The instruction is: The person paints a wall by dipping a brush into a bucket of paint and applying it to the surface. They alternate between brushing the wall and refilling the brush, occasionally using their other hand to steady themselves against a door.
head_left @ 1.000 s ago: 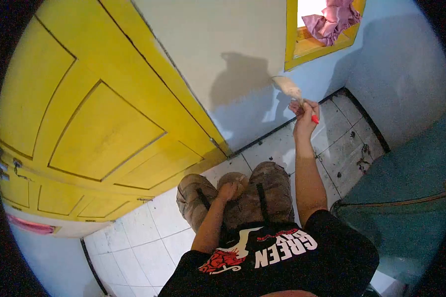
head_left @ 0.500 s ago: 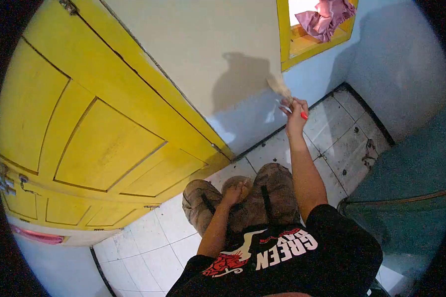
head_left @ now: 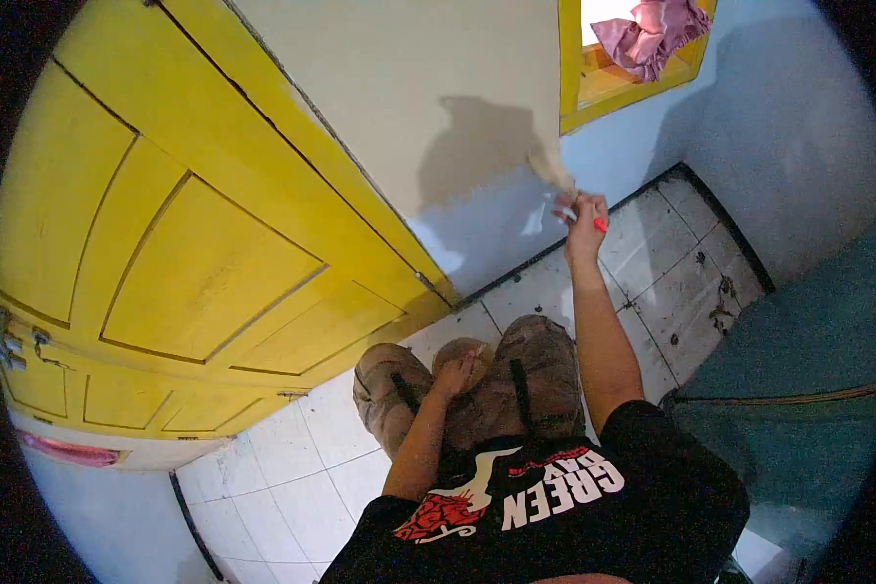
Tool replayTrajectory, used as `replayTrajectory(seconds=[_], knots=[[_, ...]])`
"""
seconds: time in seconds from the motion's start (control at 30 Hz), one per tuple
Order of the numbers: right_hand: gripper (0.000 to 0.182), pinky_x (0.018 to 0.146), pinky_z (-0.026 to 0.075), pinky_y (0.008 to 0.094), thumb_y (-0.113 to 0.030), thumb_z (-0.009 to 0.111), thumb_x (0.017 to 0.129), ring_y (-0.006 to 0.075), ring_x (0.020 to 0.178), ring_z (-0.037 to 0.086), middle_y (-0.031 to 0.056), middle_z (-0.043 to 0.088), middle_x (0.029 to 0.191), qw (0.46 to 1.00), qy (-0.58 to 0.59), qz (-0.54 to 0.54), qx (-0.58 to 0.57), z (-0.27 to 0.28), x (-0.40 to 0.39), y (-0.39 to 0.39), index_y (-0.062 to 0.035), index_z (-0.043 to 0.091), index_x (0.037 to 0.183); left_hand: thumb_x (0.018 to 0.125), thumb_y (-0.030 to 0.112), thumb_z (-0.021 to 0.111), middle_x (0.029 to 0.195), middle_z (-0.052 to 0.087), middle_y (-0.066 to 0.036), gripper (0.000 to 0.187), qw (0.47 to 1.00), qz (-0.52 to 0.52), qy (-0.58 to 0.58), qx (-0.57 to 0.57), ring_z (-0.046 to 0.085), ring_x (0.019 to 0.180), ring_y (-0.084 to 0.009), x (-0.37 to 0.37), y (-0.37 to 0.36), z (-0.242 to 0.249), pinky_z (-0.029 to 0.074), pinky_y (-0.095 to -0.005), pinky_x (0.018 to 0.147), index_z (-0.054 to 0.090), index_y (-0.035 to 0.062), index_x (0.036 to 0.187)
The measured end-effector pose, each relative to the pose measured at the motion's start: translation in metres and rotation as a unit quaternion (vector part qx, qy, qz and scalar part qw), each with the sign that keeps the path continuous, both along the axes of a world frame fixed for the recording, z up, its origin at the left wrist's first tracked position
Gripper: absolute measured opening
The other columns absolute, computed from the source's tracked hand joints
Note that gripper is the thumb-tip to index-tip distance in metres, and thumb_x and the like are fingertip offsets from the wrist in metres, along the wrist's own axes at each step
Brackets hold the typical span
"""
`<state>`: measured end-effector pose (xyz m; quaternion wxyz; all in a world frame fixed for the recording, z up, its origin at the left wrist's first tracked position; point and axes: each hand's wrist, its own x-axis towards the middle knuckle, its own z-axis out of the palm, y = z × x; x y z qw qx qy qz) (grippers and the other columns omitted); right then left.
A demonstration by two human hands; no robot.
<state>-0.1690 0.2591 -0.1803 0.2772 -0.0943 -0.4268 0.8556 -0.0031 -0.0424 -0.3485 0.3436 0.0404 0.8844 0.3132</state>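
In my right hand [head_left: 586, 222] is a brush [head_left: 552, 173] with a red handle end, held by closed fingers. Its pale bristles are at the wall [head_left: 487, 209], near the line where a cream painted area [head_left: 389, 88] meets the light blue lower part. My left hand [head_left: 456, 374] is closed on a round container [head_left: 464, 352] between my knees; its contents cannot be made out. A shadow falls over the wall left of the brush.
A yellow door [head_left: 214, 273] fills the left side. Upper right is a yellow-framed window [head_left: 642, 92] with a pink cloth [head_left: 652, 39]. Dark debris lies on the white tiled floor [head_left: 652, 253]. A dark green covered object [head_left: 798, 389] stands at the right.
The view has shifted slightly. The brush remains at the wall in my right hand, and my left hand still holds the container.
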Motion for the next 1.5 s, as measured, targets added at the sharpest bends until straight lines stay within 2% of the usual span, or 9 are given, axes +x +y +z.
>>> replayTrajectory(seconds=[0.17,0.4,0.6,0.7,0.8,0.97,1.13,1.3,1.5], knots=[[0.007,0.064,0.052,0.0346,-0.011,0.045,0.086,0.0207,0.074,0.061,0.0129,0.059,0.084,0.999,-0.021,-0.011,0.022,-0.035,0.014,0.012,-0.0049,0.044,0.089,0.090,0.054,0.010,0.105,0.059,-0.019,0.062,0.999,0.002,-0.012,-0.033,0.054,0.100,-0.0364,0.001,-0.008,-0.042,0.036,-0.0425,0.095,0.044,0.0185,0.128],[0.008,0.066,0.051,0.0343,-0.010,0.047,0.084,0.0197,0.071,0.060,0.0100,0.057,0.082,0.989,0.042,-0.048,0.136,0.037,-0.027,0.030,-0.0039,0.047,0.088,0.091,0.049,0.021,0.122,0.049,-0.020,0.053,0.995,-0.062,0.059,-0.050,0.052,0.103,-0.0381,0.004,-0.021,-0.086,0.035,-0.0411,0.098,0.035,0.0215,0.134],[0.010,0.067,0.051,0.0378,-0.014,0.049,0.084,0.0232,0.074,0.060,0.0094,0.057,0.086,0.992,0.124,-0.029,0.010,0.083,-0.002,0.027,-0.0060,0.046,0.090,0.086,0.054,0.032,0.093,0.058,-0.025,0.054,0.999,0.033,0.015,-0.012,0.057,0.093,-0.0383,0.005,0.001,-0.013,0.041,-0.0438,0.087,0.042,0.0073,0.111],[0.008,0.062,0.052,0.0358,-0.009,0.049,0.083,0.0225,0.074,0.060,0.0102,0.057,0.085,0.994,0.101,-0.023,-0.029,0.045,-0.003,0.019,-0.0053,0.045,0.089,0.082,0.065,0.030,0.080,0.060,-0.028,0.080,0.997,0.032,0.068,-0.019,0.058,0.086,-0.0396,0.007,-0.002,-0.034,0.042,-0.0449,0.081,0.062,-0.0072,0.077],[0.009,0.066,0.051,0.0371,-0.015,0.047,0.085,0.0218,0.075,0.060,0.0087,0.057,0.083,0.998,-0.013,-0.012,0.057,-0.011,-0.005,0.017,-0.0074,0.042,0.089,0.081,0.067,0.030,0.076,0.060,-0.026,0.080,0.998,0.047,0.036,0.024,0.059,0.084,-0.0384,0.005,-0.007,-0.068,0.043,-0.0453,0.079,0.063,-0.0060,0.077],[0.006,0.061,0.051,0.0330,-0.011,0.048,0.084,0.0190,0.070,0.059,0.0080,0.056,0.080,0.999,-0.027,-0.001,0.020,-0.038,0.015,0.027,-0.0062,0.044,0.085,0.080,0.070,0.027,0.085,0.061,-0.025,0.083,0.996,0.087,-0.009,0.016,0.057,0.089,-0.0411,0.008,0.012,0.028,0.042,-0.0461,0.083,0.065,-0.0033,0.084],[0.011,0.064,0.050,0.0289,-0.013,0.050,0.087,0.0149,0.069,0.057,0.0074,0.057,0.078,0.985,0.022,0.003,0.169,0.004,-0.012,0.025,-0.0065,0.043,0.082,0.085,0.062,0.022,0.105,0.056,-0.024,0.073,0.999,0.030,0.026,-0.014,0.051,0.104,-0.0392,0.002,-0.002,-0.052,0.036,-0.0439,0.092,0.061,0.0019,0.101],[0.012,0.065,0.052,0.0356,-0.013,0.049,0.086,0.0218,0.075,0.060,0.0125,0.058,0.085,0.991,0.116,-0.003,0.067,0.093,-0.001,0.016,-0.0040,0.044,0.092,0.093,0.048,0.018,0.118,0.052,-0.020,0.058,0.998,-0.005,0.064,-0.003,0.047,0.111,-0.0381,0.005,-0.013,-0.074,0.032,-0.0426,0.099,0.053,0.0079,0.118],[0.010,0.064,0.053,0.0356,-0.013,0.049,0.085,0.0222,0.075,0.061,0.0117,0.058,0.085,0.996,0.070,0.007,0.049,0.034,0.002,0.005,-0.0054,0.044,0.089,0.094,0.043,0.018,0.118,0.052,-0.019,0.053,0.999,-0.006,0.043,0.011,0.047,0.110,-0.0381,0.006,-0.017,-0.070,0.032,-0.0423,0.099,0.049,0.0093,0.122]])
